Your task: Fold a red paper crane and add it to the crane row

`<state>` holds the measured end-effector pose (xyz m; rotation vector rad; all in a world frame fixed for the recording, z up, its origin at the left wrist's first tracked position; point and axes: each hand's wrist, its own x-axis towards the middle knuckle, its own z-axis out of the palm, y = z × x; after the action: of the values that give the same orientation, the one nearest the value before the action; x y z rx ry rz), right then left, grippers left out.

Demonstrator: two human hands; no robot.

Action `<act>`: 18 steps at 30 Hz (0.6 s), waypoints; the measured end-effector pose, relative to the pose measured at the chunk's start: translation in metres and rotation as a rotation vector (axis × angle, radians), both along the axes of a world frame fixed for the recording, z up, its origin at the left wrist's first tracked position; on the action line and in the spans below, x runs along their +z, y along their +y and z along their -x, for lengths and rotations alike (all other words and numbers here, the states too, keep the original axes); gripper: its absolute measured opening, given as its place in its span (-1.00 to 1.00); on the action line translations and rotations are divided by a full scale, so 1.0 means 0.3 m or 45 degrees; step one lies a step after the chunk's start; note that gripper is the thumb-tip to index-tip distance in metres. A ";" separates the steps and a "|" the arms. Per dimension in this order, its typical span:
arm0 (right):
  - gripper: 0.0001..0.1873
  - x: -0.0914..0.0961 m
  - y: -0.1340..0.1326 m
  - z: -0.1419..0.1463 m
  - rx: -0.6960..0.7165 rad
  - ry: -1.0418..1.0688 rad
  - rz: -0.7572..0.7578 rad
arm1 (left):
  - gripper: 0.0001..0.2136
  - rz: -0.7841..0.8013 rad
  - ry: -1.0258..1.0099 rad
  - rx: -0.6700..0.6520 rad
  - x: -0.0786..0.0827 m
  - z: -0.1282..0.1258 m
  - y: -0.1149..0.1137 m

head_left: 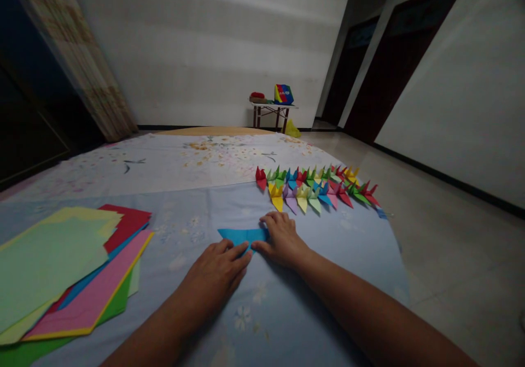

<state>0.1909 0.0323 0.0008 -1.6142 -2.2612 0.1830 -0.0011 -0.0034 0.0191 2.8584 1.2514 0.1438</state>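
Observation:
A blue sheet of origami paper (240, 237), folded into a triangle with its long edge away from me, lies on the tablecloth. My left hand (219, 268) rests on its lower left part, fingers stretched out and pressing it down. At the right corner, my right hand (283, 238) has the paper between thumb and curled fingers, covering that corner. The thumb of my right hand lies close to the left fingertips, near the triangle's lower point.
Loose coloured sheets (53, 263) lie in a fanned pile at the left. Several folded paper cranes (302, 196) stand in rows beyond my right hand. A flowered cloth (197, 159) covers the round table. Near the far wall is a small table (273, 105) with a colourful box (283, 94).

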 end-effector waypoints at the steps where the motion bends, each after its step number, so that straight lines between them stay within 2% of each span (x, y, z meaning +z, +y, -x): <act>1: -0.42 -0.005 0.000 0.002 -0.008 0.001 0.026 | -0.69 0.001 0.007 -0.011 0.001 0.007 -0.001; 9: -0.53 -0.004 0.019 -0.020 -0.055 0.035 0.109 | -0.72 0.039 -0.027 -0.064 0.000 0.055 -0.009; 15: -0.66 -0.022 0.059 -0.099 -0.229 0.008 0.097 | -0.73 0.062 -0.060 -0.058 0.000 0.057 -0.007; 18: -0.68 -0.023 0.067 -0.122 -0.215 0.031 0.067 | -0.73 0.063 -0.027 -0.058 0.006 0.053 -0.007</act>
<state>0.2275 0.0523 -0.0060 -1.8100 -2.1058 0.2186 -0.0170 -0.0055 0.0209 2.8329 1.1678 0.1403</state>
